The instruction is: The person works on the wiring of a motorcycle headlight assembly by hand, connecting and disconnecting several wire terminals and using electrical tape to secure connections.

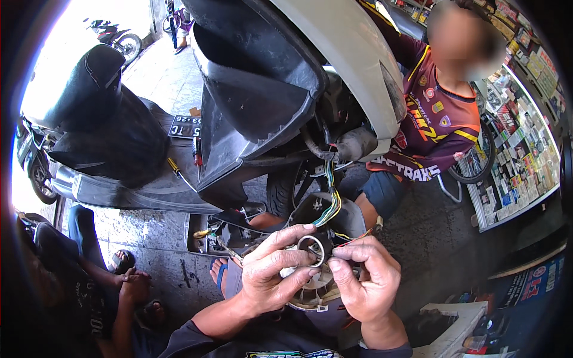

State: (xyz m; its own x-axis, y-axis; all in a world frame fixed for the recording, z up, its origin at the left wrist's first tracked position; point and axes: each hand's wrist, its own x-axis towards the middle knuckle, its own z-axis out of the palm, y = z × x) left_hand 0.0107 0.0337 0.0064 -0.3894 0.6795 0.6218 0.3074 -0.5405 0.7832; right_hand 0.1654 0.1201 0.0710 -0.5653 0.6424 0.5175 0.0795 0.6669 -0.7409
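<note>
My left hand (277,262) pinches a thin, pale ring (321,243) with a dark inner side, shaped like a nearly bare tape roll. Close beside the ring's right edge, my right hand (367,277) is closed in a pinch; what lies between its fingertips is too small to make out. A bundle of green, yellow and white wires (329,209) hangs from the scooter's front down to my left fingertips. Thin red and yellow wires (358,236) run just above my right hand. Beneath both hands shows a round, ribbed part (316,291), partly covered.
A scooter with a pale front panel (343,48) fills the upper middle. On its footboard lie a red-handled screwdriver (197,154), a yellow-and-black tool (173,167) and a number plate (184,126). One person (436,113) sits at right, another (71,286) at lower left. A glass display case (513,149) stands right.
</note>
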